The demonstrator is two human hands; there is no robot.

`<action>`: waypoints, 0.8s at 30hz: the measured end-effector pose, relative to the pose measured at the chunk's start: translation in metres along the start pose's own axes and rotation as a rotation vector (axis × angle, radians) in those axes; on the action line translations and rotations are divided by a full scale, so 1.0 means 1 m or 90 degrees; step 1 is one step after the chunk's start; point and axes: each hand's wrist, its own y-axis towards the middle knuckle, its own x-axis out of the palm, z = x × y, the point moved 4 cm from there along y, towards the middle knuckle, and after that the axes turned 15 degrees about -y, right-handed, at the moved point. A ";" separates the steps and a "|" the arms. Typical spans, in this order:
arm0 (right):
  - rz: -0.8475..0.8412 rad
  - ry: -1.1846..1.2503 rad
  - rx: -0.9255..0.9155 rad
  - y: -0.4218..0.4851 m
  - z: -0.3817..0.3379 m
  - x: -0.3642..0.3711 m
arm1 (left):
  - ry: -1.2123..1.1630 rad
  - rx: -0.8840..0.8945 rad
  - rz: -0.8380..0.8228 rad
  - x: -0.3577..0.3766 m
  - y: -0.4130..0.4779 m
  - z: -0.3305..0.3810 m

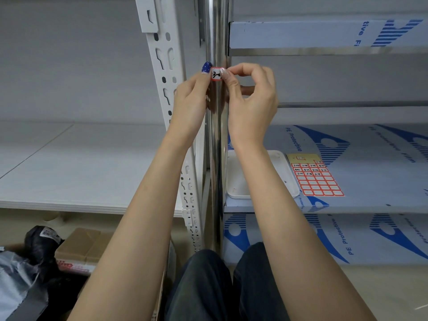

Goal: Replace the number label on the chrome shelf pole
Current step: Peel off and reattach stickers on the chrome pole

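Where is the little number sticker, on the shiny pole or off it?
On it: the number label wraps the chrome pole, left hand and right hand holding its edges. Fully stuck down? Cannot tell.

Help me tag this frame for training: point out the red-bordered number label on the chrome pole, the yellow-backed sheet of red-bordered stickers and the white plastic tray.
red-bordered number label [215,75], head view, its handwritten middle.
sheet of red-bordered stickers [317,179], head view, sheet centre.
white plastic tray [238,181], head view, bare floor.
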 end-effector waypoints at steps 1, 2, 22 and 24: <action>-0.004 -0.001 0.001 0.001 0.000 0.000 | -0.001 0.000 0.000 0.000 0.000 0.000; -0.006 -0.002 0.002 0.001 0.000 0.001 | -0.002 0.001 0.000 -0.001 0.000 0.000; -0.070 0.045 0.020 -0.001 0.006 -0.005 | -0.012 -0.012 -0.009 0.001 -0.002 0.000; -0.060 0.024 0.010 0.000 0.005 -0.004 | -0.018 -0.013 -0.011 0.001 -0.002 0.000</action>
